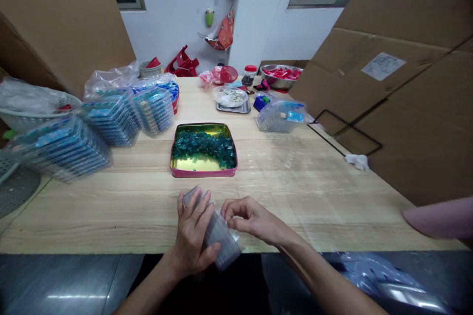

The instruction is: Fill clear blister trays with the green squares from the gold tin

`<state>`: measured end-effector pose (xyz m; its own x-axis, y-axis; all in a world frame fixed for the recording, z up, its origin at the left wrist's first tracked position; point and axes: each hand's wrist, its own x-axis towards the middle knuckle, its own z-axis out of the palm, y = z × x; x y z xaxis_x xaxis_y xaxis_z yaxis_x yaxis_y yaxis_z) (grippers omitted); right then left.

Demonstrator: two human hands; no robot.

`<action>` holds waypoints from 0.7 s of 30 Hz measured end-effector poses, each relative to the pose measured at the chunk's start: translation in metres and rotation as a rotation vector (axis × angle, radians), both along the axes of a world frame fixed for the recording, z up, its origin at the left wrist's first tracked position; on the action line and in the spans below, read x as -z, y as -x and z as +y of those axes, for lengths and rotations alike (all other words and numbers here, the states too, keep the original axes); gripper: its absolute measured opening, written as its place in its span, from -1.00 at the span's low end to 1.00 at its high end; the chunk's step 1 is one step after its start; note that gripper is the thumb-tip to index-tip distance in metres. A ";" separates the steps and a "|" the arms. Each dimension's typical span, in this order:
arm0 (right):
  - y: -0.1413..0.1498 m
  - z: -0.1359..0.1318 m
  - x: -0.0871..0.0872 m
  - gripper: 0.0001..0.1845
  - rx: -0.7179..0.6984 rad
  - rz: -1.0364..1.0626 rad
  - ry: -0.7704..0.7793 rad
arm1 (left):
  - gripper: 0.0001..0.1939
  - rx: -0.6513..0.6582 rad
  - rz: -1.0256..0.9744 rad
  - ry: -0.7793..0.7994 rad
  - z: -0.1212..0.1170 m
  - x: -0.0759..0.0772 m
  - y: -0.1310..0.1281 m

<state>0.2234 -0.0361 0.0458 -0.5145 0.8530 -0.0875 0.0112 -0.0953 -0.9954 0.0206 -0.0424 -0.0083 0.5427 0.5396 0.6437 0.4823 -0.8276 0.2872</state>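
My left hand (192,236) is wrapped round a stack of clear plastic trays (218,236), held at the near edge of the wooden table (111,206). My right hand (249,216) sits just to its right, fingers curled in a pinch at the top of the stack. Beyond both hands stands a pink-rimmed metal tin (203,172) holding many small teal pieces (205,146).
Stacks of filled blue blister packs (111,118) lie at the left beside white baskets (22,118). A clear tray pile (281,115), a small metal dish (232,101) and a steel bowl (281,76) stand further back. Cardboard sheets (406,83) lean at the right. A pink sleeve (439,219) enters there.
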 end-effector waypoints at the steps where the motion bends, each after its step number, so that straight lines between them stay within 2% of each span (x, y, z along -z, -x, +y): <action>1: -0.002 -0.001 0.002 -0.76 0.033 0.009 0.017 | -0.37 -0.001 0.004 0.000 0.000 0.000 0.000; 4: -0.012 -0.004 0.002 -0.73 0.141 0.023 0.044 | -0.38 -0.001 -0.008 -0.013 -0.001 -0.001 0.000; 7: -0.029 -0.012 -0.012 -0.70 0.211 -0.009 -0.010 | -0.40 -0.003 -0.020 -0.021 -0.001 0.000 0.001; 11: -0.057 -0.029 -0.047 -0.76 0.368 -0.262 -0.231 | -0.39 0.009 -0.030 -0.032 0.000 0.005 0.003; 13: -0.069 -0.034 -0.056 -0.79 0.453 -0.446 -0.348 | -0.39 0.018 -0.046 -0.033 0.001 0.007 0.003; 14: -0.075 -0.034 -0.055 -0.81 0.487 -0.550 -0.402 | -0.39 0.017 -0.054 -0.033 0.000 0.007 0.003; 16: -0.085 -0.029 -0.042 -0.85 0.532 -0.789 -0.505 | -0.39 0.010 -0.056 -0.028 0.000 0.007 0.002; 19: -0.091 -0.016 -0.006 -0.84 0.531 -1.130 -0.617 | -0.38 -0.001 -0.043 -0.027 -0.002 0.005 0.002; 21: -0.085 -0.012 0.018 -0.83 0.532 -1.213 -0.657 | -0.38 -0.004 -0.028 -0.025 -0.002 0.004 0.003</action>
